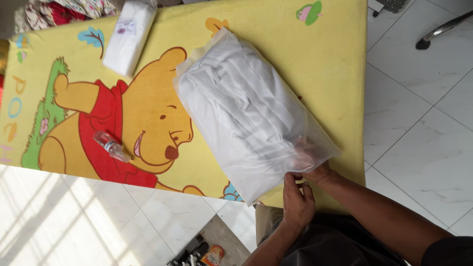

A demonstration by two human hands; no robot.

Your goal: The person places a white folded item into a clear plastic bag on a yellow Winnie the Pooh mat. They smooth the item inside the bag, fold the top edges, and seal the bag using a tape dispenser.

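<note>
A translucent plastic bag [246,113] holding folded white cloth lies slantwise on a yellow mat [276,29] printed with a cartoon bear. My left hand [297,201] pinches the bag's near edge at its open end. My right hand [319,172] is at the same end, and its fingers show faintly through the plastic, as if tucked inside or under the bag.
A smaller white wrapped pack [129,35] lies at the mat's far left corner. A small clear plastic bottle [112,146] rests on the bear's red shirt. Patterned cloth [59,11] is piled beyond the mat. White tiled floor [419,113] surrounds it, with a metal chair leg [443,29] at right.
</note>
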